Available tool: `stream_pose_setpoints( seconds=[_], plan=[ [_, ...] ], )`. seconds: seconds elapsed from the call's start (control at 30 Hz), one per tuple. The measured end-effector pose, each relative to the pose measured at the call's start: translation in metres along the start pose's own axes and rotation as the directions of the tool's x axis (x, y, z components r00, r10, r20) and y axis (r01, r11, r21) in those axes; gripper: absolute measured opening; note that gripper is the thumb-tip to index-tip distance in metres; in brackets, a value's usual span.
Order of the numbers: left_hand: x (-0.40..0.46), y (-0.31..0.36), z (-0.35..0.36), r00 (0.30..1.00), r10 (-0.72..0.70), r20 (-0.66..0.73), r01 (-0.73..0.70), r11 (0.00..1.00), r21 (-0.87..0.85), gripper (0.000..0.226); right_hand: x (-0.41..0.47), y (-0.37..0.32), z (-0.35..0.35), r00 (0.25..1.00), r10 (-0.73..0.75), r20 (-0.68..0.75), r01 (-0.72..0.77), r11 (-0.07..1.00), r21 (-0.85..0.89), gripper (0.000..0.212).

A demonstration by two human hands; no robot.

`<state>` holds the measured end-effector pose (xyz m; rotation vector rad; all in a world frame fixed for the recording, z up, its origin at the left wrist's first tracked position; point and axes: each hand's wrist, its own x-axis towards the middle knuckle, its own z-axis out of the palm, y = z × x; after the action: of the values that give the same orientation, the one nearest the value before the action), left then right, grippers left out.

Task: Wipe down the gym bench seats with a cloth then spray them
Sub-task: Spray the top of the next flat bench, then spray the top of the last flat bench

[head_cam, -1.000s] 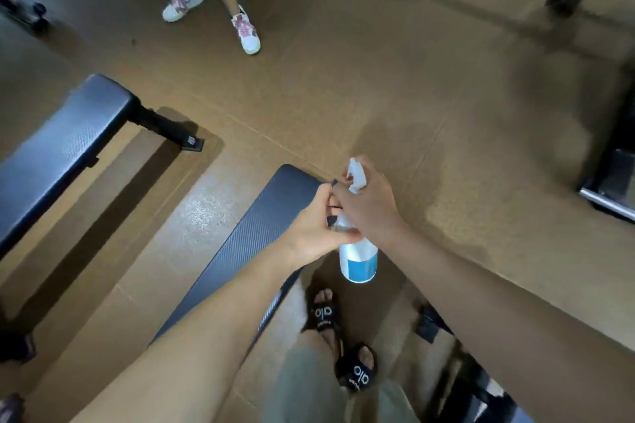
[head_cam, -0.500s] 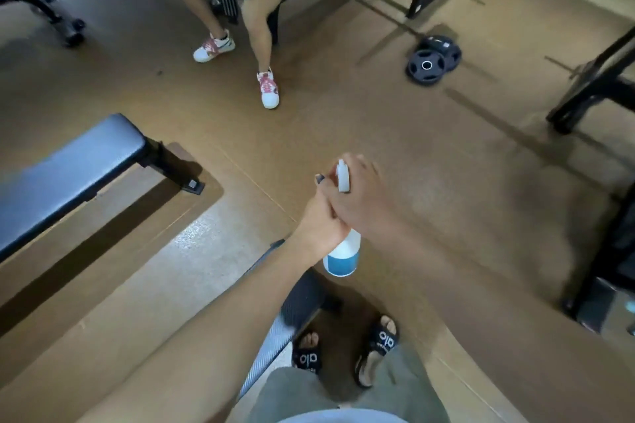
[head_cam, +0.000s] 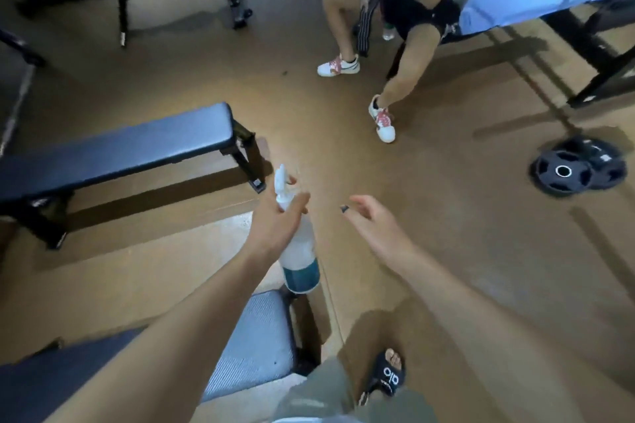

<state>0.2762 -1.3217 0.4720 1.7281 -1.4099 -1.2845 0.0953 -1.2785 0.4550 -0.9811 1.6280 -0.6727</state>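
Fingers [head_cam: 302, 200] of left hand [head_cam: 275, 223] grip unlabelled spray bottle [head_cam: 298, 251]; sandal [head_cam: 388, 376] reads "alo".

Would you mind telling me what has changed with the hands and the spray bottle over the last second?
The right hand let go of the spray bottle and moved off to the right, fingers now relaxed. The camera view tilted up, showing more of the flat bench. The left hand still grips the bottle's neck, held upright.
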Motion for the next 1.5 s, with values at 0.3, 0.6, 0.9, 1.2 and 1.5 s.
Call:
stream_pose_setpoints(
  seconds=[0.3,0.6,0.9,1.2,1.5],
  plan=[
    [0.086,-0.008,-0.014,0.911,-0.233,-0.339,0.179,0.967,-0.182,0.027,0.137,-0.071,-0.011,0.983,-0.062,0.171,0.099,0.97,-0.22,0.031],
    [0.245,-0.016,-0.063,0.803,-0.38,-0.459,0.275,0.919,-0.282,0.025,0.304,-0.151,0.018,0.961,-0.015,0.277,0.135,0.898,-0.419,0.04],
    [0.377,-0.023,-0.147,0.759,-0.393,-0.52,0.34,0.919,-0.199,0.029,0.458,-0.243,0.119,0.895,0.015,0.447,0.242,0.823,-0.513,0.05],
    [0.513,-0.11,-0.202,0.73,-0.417,-0.541,0.407,0.902,-0.146,0.032,0.63,-0.229,0.256,0.841,0.021,0.541,0.387,0.676,-0.628,0.052],
    [0.643,-0.306,-0.21,0.834,-0.32,-0.449,0.344,0.939,-0.031,0.026,0.793,-0.112,0.411,0.845,-0.103,0.524,0.504,0.478,-0.719,0.056]
  ],
)
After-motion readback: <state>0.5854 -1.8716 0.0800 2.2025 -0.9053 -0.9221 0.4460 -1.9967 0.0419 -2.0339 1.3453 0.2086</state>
